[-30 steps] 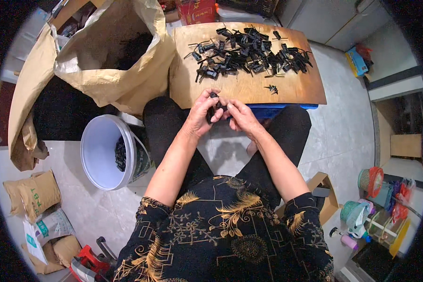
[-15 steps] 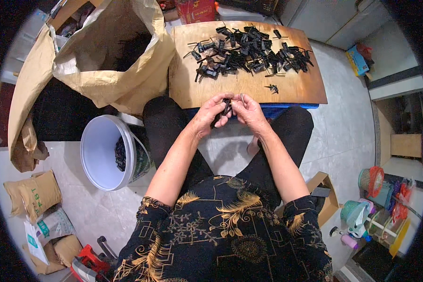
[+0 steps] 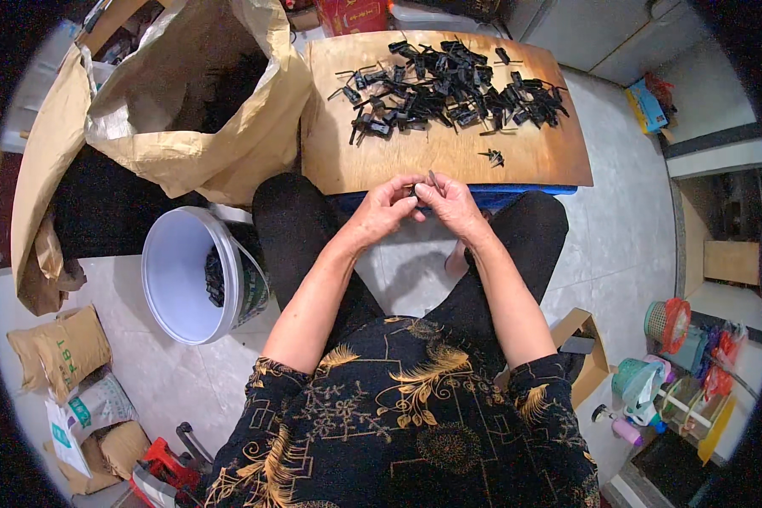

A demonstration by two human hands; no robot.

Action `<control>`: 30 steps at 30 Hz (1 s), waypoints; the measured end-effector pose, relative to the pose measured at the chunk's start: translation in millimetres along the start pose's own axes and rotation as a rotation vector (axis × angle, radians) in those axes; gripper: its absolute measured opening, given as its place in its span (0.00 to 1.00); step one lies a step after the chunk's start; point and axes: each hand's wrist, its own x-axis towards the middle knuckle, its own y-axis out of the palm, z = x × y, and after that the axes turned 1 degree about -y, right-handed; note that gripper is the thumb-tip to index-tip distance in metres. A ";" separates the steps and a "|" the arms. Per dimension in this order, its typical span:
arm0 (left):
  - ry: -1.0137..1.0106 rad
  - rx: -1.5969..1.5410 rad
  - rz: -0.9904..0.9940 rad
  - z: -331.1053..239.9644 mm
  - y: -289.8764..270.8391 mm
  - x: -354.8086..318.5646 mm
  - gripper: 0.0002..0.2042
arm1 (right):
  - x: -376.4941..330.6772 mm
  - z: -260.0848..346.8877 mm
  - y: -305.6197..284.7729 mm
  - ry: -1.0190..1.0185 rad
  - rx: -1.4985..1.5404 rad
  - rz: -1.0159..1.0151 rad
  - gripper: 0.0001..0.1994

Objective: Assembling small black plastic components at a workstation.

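Observation:
My left hand (image 3: 384, 210) is closed on a small black plastic part (image 3: 414, 191), mostly hidden by the fingers, just off the near edge of a wooden board (image 3: 330, 161). Against it, my right hand (image 3: 454, 208) pinches a thin grey blade-like tool (image 3: 433, 178) whose tip sticks up past the fingers. The two hands meet, fingertips touching around the part. A heap of black plastic parts with thin stems (image 3: 440, 85) covers the far half of the board. Nearer to my hands lies a small cluster of black scraps (image 3: 493, 158).
At the left stands a large open paper sack (image 3: 220, 161) with dark contents. Below it a white bucket (image 3: 157, 279) lies tilted toward me, black parts inside. Packed brown bags (image 3: 76, 347) are at far left, an open cardboard box (image 3: 597, 372) by my right side, baskets (image 3: 639, 381) farther right.
The black part, which showed below my left fingers before, is now mostly hidden in the grip. The grey tool's tip stands out more clearly. My head view has shifted slightly.

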 end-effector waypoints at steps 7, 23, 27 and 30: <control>0.047 0.076 -0.266 -2.1 5.7 6.5 0.16 | -4.2 4.0 8.0 0.205 0.052 -0.056 0.15; 0.147 0.106 -0.379 21.1 -1.7 26.8 0.16 | 10.6 4.5 24.4 0.305 0.254 -0.091 0.15; 0.168 0.211 -0.414 13.1 -0.2 27.2 0.15 | 17.4 3.4 21.8 0.311 0.306 -0.070 0.15; 0.196 0.259 -0.467 11.0 1.0 26.4 0.15 | 19.9 9.4 22.6 0.363 0.305 -0.061 0.13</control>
